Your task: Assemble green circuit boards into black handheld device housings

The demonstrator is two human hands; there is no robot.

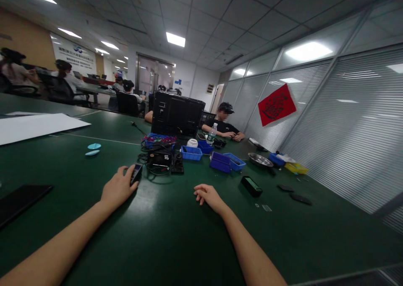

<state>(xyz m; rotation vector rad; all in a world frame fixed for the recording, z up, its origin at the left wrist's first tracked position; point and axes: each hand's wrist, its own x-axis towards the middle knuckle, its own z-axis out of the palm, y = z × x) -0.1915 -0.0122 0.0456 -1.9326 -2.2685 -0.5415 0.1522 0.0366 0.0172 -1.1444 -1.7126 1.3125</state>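
Observation:
On the green table, my left hand (118, 187) is closed around a small black box-shaped device (136, 173); the thumb lies along its near side and the fingers reach over the far side. My right hand (208, 197) rests on the tabletop with its fingers loosely bent and slightly apart, holding nothing. Right of it lies a black case with a green panel (251, 186), similar in shape to the held device. A small clear plate (266, 208) and a tiny ring (257, 205) are on the table beyond my right wrist.
Ahead stand a black box-like unit with cables (160, 159), blue bins (191, 153), a water bottle (212, 133) and a monitor's back (178, 113). A metal bowl (260, 160) and yellow tray (296, 168) sit right. A person (224, 126) sits across. Dark flat pieces (300, 199) lie right.

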